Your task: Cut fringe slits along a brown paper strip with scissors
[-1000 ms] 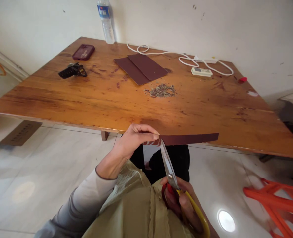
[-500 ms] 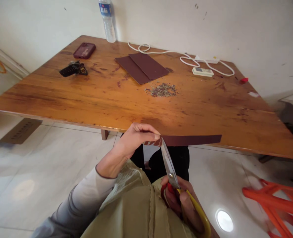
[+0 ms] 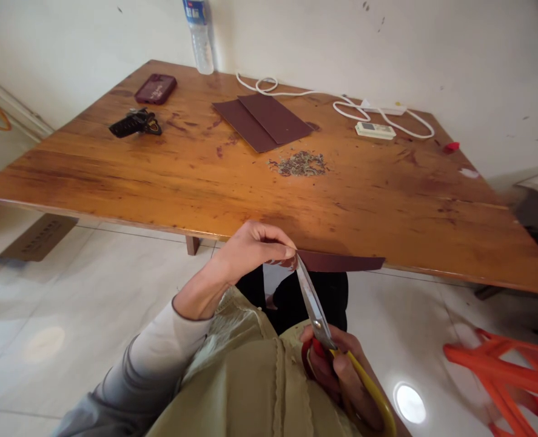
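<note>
We could reach between the black object (image 3: 130, 125) and the brown sheets (image 3: 275, 118); the strip (image 3: 341, 263) obstructs the near edge of the table (image 3: 159, 200).

Strip (image 3: 341, 261) prob. over tbl edge (image 3: 455, 275)

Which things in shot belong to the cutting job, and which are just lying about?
Job:
- dark strip, pinched by left hand
- scissors, in right hand
- probably dark sheets and scraps

Lying about, apparently:
- bottle
- maroon phone or case
- black item
- white cable
- remote
</note>
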`<action>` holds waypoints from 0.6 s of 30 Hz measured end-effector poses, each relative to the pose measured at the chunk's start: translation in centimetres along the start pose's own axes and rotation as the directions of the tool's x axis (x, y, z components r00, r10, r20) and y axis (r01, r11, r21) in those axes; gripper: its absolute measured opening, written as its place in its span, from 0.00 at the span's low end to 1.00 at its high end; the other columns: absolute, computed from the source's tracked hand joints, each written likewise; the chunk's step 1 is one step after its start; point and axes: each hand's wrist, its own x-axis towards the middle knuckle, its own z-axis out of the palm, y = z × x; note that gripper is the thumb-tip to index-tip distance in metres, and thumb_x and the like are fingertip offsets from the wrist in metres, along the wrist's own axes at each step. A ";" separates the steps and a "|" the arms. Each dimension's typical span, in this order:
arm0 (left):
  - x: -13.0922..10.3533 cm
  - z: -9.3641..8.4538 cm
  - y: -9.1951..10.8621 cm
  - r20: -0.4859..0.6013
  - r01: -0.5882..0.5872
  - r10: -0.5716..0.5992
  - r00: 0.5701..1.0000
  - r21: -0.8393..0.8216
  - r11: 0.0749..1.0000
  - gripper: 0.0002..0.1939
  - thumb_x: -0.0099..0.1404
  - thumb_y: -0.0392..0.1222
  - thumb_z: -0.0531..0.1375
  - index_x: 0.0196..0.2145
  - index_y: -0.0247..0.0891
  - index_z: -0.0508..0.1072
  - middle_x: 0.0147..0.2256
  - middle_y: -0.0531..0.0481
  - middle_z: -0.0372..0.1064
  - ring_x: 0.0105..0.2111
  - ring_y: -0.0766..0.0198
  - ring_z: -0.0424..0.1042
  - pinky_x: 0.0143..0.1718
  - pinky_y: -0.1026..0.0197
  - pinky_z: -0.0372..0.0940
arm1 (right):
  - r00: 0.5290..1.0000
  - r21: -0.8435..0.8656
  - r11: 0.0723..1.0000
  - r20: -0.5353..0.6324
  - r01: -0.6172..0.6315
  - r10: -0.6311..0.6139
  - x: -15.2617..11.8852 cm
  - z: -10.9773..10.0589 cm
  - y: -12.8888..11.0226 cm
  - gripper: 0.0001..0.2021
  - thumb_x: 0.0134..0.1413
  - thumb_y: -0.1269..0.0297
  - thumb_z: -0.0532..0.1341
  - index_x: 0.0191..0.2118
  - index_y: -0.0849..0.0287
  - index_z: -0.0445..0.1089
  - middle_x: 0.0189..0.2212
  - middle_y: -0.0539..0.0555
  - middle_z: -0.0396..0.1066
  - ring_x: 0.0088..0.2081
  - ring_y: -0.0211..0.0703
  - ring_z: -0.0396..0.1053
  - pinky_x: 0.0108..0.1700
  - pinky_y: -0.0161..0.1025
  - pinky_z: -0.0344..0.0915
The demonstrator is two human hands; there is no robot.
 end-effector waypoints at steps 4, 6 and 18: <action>0.1 0.0 -0.1 -0.007 -0.006 0.006 1.000 -0.011 1.000 0.06 0.55 0.39 0.65 0.24 0.36 0.79 0.24 0.48 0.75 0.24 0.67 0.67 0.29 0.62 0.60 | 0.999 0.000 1.000 -0.033 0.007 -0.007 -0.4 -0.3 -0.2 0.25 0.50 0.38 0.70 0.40 0.55 0.76 0.22 0.49 0.61 0.20 0.39 0.53 0.21 0.40 0.54; 0.1 0.0 0.0 -0.015 0.000 0.000 1.000 -0.011 1.000 0.06 0.55 0.39 0.66 0.23 0.36 0.79 0.24 0.48 0.75 0.25 0.66 0.68 0.29 0.62 0.61 | 0.999 0.002 1.000 -0.037 0.008 -0.008 -0.4 -0.4 -0.3 0.24 0.50 0.38 0.71 0.40 0.55 0.76 0.22 0.48 0.62 0.20 0.39 0.54 0.21 0.40 0.55; 0.1 0.2 0.8 0.013 0.008 -0.007 1.000 -0.014 1.000 0.06 0.54 0.39 0.66 0.22 0.36 0.78 0.22 0.48 0.75 0.24 0.66 0.69 0.28 0.63 0.62 | 0.998 0.020 1.000 0.066 0.003 -0.005 0.1 -0.9 0.1 0.16 0.67 0.53 0.65 0.52 0.59 0.74 0.42 0.55 0.78 0.36 0.48 0.77 0.36 0.44 0.76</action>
